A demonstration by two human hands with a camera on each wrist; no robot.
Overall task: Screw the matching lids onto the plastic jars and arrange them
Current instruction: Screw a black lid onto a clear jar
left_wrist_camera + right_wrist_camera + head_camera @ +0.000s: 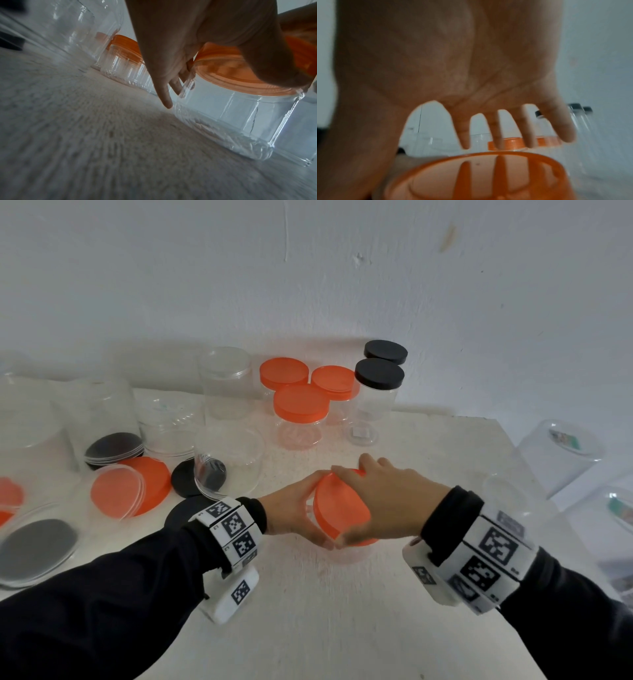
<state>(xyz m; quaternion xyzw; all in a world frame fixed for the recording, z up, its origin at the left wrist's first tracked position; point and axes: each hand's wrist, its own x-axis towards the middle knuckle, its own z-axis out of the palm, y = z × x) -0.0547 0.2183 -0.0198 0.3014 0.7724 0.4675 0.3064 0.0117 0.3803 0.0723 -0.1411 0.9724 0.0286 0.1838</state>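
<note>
The orange lid (pixel 337 508) sits tilted on the mouth of a clear jar (pixel 240 119) that stands on the table (pixel 308 611), caught between both hands. The right hand (pixel 387 501) lies over the lid from above, its fingers (pixel 498 135) spread and curved down over the far rim, so it grasps the lid. The left hand (pixel 291 511) wraps the near side, thumb and fingers (pixel 164 94) curled round the jar just under the lid. Beyond the fingertips stand three orange-lidded jars (pixel 301 405) close together, with two black-lidded jars (pixel 378 385) just to their right. To the left of the left hand lie open jars (pixel 227 460) and loose lids (pixel 150 484), orange and black.
</note>
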